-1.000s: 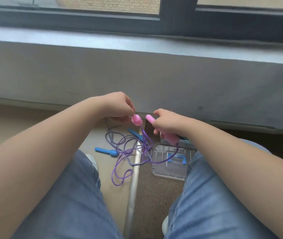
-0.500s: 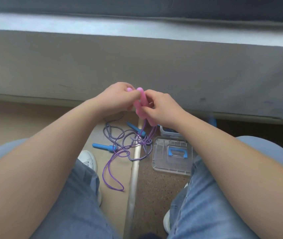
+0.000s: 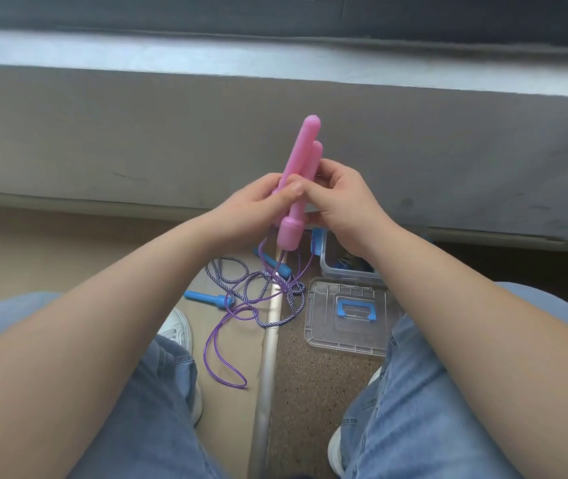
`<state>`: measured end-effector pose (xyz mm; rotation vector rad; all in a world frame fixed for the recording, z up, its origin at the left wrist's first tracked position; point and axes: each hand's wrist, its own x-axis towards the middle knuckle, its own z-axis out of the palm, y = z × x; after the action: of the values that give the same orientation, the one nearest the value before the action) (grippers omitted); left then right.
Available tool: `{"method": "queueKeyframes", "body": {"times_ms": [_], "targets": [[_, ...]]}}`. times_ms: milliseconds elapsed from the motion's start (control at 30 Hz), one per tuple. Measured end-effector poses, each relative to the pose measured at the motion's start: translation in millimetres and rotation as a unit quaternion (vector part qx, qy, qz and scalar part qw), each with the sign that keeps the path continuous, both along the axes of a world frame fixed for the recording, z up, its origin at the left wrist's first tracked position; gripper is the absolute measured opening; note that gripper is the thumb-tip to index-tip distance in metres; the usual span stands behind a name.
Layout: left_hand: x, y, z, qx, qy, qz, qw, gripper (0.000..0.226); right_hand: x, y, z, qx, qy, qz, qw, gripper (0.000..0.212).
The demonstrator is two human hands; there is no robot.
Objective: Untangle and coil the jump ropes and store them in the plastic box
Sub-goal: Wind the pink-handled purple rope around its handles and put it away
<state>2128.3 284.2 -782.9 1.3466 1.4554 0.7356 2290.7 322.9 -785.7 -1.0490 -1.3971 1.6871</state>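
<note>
Two pink jump-rope handles (image 3: pixel 301 157) stand side by side, tips up, held together in front of me. My left hand (image 3: pixel 258 205) grips them from the left with the thumb across the front. My right hand (image 3: pixel 339 198) grips them from the right. Their thin purple rope (image 3: pixel 222 344) hangs down to the floor and is tangled with a blue-and-white braided rope (image 3: pixel 237 274). That rope's two blue handles (image 3: pixel 206 299) lie on the floor. The clear plastic box (image 3: pixel 331 267) stands open beyond my right wrist, which partly hides it.
The box's clear lid (image 3: pixel 327 323) with a blue handle lies flat on the speckled floor by my right knee. A metal floor strip (image 3: pixel 268 368) runs between my legs. A grey wall and window sill (image 3: pixel 275 57) rise straight ahead. White shoes (image 3: pixel 179 330) show by my knees.
The two pink handles were apart, one in each hand; now they are brought together, lifted higher and turned upright, with both hands around them. The purple rope rose with them.
</note>
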Motion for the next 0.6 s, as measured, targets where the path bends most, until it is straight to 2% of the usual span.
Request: {"method": "queueKeyframes", "body": {"times_ms": [200, 300, 400, 500, 533, 600], "targets": [[13.9, -7.2, -5.4, -0.036, -0.108, 0.035, 0.993, 0.046, 4.0, 0.2, 2.8, -0.047, 0.063, -0.068, 0.995, 0.016], [12.0, -10.0, -4.7, -0.025, -0.085, 0.033, 0.995, 0.054, 7.0, 2.3, 4.8, -0.063, 0.07, -0.092, 0.991, 0.019], [11.1, -11.4, -7.1, -0.009, -0.039, 0.02, 0.999, 0.062, 5.7, -1.2, 5.8, -0.076, 0.072, -0.07, 0.992, 0.022], [7.2, -10.0, -10.2, -0.004, 0.018, 0.03, 0.999, 0.056, 4.6, 2.4, 2.5, -0.061, 0.008, -0.128, 0.99, 0.056], [5.1, -9.5, -9.9, -0.003, 0.039, 0.033, 0.999, 0.054, 6.5, 7.0, -0.7, -0.032, -0.038, -0.151, 0.987, 0.069], [0.2, -9.3, -7.5, 0.0, 0.089, 0.035, 0.995, 0.05, 11.8, 13.3, -5.0, 0.068, -0.127, -0.158, 0.977, 0.082]]}}
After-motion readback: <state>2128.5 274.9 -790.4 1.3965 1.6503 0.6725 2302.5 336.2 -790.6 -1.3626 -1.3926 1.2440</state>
